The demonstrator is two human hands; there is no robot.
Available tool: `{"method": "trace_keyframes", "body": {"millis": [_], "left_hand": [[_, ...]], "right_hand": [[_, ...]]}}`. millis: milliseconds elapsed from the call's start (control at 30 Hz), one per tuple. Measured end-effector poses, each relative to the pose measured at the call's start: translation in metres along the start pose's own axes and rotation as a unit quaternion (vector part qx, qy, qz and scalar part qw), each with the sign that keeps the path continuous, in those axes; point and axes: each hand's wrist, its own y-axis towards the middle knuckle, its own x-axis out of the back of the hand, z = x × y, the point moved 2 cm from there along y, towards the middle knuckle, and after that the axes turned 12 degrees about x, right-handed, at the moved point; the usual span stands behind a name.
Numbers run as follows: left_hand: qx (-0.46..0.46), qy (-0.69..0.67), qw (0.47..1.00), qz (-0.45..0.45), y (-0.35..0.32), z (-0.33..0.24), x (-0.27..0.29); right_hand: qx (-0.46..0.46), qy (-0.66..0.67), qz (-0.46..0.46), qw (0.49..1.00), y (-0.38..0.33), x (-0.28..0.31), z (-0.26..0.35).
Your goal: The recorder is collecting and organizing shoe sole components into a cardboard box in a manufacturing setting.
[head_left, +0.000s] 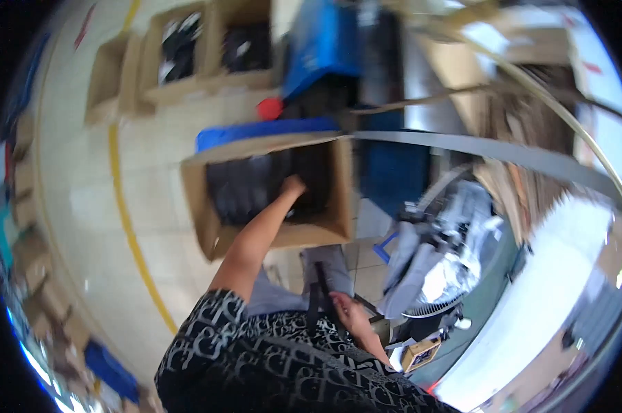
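Note:
My left arm reaches into an open cardboard box [195,199] in the middle of the view. The box holds dark, soft-looking items [245,184], perhaps fabric or bagged pieces, too blurred to tell. My left hand [295,186] lies against these dark items, its fingertips lost among them. Close to my body, at the lower middle, my right hand [350,311] has its fingers bent round a black strap [323,282]. That strap hangs in front of my grey-trousered legs.
Right of me stands a round mesh-like container [431,308] with grey pieces and clear plastic. A long white surface [531,296] lies beyond it. Blue crate [321,51], red object [270,108] and several cardboard boxes [104,79] stand farther off. Grey bar [490,146] crosses at right.

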Motion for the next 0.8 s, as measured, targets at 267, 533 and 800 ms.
{"method": "trace_keyframes", "body": {"millis": [267,533,800], "left_hand": [[-0.021,-0.269,0.946,0.177,-0.117,0.04,0.072],[-0.081,-0.279,0.947,0.135,-0.247,0.099,0.144],[-0.101,-0.463,0.881,-0.019,-0.318,0.19,0.138]], "right_hand": [[0.133,0.336,0.202,0.91,-0.047,0.13,0.106],[0.169,-0.309,-0.497,0.793,-0.034,0.401,0.065],[0.216,-0.492,-0.325,0.778,0.056,0.469,0.025]]}}
